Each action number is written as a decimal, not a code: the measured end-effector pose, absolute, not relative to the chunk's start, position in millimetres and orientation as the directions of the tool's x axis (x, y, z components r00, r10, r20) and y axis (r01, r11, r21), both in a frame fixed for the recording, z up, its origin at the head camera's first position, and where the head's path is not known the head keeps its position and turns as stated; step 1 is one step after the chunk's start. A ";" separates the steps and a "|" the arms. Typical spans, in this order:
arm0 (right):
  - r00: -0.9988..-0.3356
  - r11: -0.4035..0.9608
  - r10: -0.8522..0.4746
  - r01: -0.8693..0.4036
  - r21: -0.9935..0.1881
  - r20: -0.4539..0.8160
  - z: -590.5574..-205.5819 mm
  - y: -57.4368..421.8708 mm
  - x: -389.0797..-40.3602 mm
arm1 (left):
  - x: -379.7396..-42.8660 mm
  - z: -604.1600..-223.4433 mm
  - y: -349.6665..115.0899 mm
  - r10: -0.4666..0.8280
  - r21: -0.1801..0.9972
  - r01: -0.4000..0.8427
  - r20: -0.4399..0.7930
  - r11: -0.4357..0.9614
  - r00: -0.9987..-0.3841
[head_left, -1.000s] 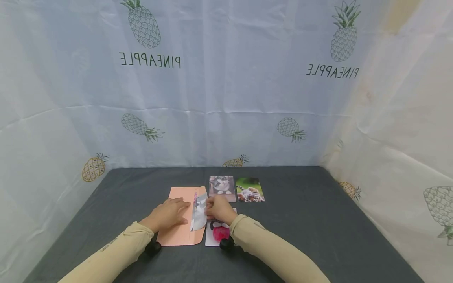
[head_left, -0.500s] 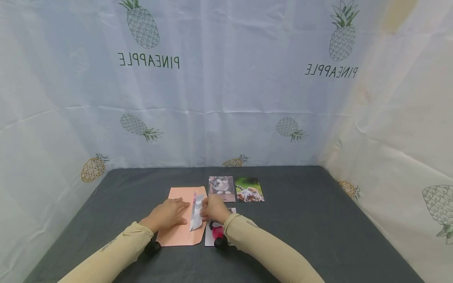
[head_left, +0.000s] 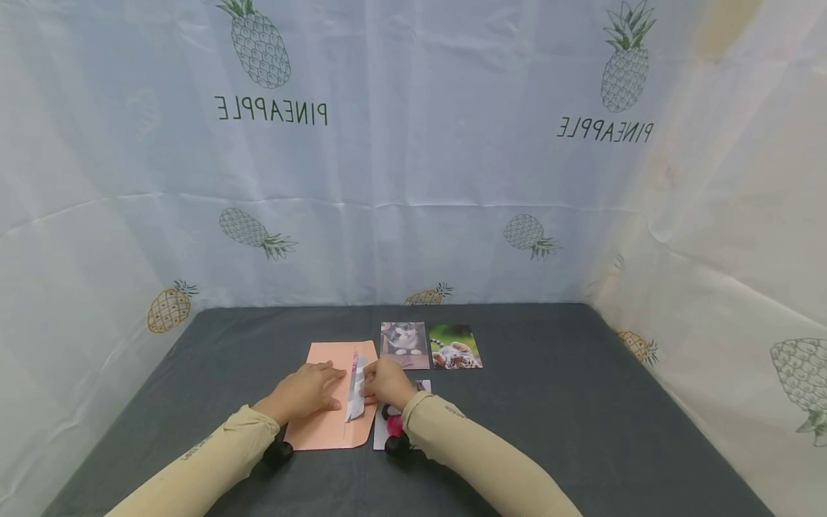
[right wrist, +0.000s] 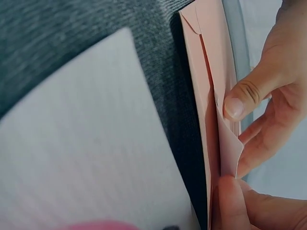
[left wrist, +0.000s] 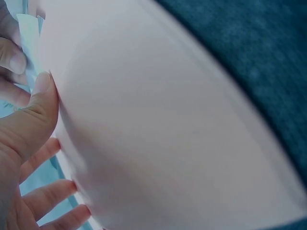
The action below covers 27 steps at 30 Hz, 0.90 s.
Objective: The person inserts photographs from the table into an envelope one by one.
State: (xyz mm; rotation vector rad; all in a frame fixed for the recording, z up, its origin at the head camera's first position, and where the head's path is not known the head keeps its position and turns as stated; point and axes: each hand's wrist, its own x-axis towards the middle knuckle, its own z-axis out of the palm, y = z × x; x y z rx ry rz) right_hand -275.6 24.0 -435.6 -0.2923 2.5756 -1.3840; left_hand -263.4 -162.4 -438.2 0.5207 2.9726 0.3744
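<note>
A peach-coloured envelope [head_left: 316, 431] lies on the dark tabletop, its opening on the right side. Spread over it, my left hand [head_left: 304, 391] presses down near the opening with straight fingers. My right hand [head_left: 390, 382] pinches the right edge of a photo [head_left: 354, 402], the rest of which is hidden inside the envelope. The right wrist view shows that photo's pale bent edge [right wrist: 231, 148] between the left thumb [right wrist: 235, 108] and the right fingers [right wrist: 232, 203]. A print with a pink ball [head_left: 393, 424] lies partly under my right wrist.
Behind my right hand lie a cat photo [head_left: 405, 341] and a tiger cub photo [head_left: 455, 348], side by side. A pineapple-print curtain [head_left: 413, 251] hangs along the table's far edge and both sides.
My right hand has moved left, sliding the photo deeper into the envelope, so a narrower strip of it shows. My left hand has stayed in place.
</note>
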 end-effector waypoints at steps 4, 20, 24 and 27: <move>-0.961 0.542 -0.258 -0.056 -0.838 -0.102 -434.4 22.2 -275.0 | -263.2 -439.3 -162.1 0.340 0.259 0.315 -0.055 0.913 -0.939; -0.961 0.565 -0.263 -0.081 -0.821 -0.086 -435.5 20.4 -277.0 | -263.0 -438.5 -162.1 0.333 0.271 0.305 -0.062 0.913 -0.941; -0.962 0.558 -0.249 -0.052 -0.828 -0.108 -434.9 19.8 -274.7 | -262.5 -438.2 -162.6 0.339 0.273 0.312 -0.056 0.910 -0.939; -0.963 0.554 -0.244 -0.039 -0.832 -0.118 -434.5 19.2 -273.6 | -262.7 -438.4 -162.9 0.344 0.275 0.319 -0.049 0.907 -0.938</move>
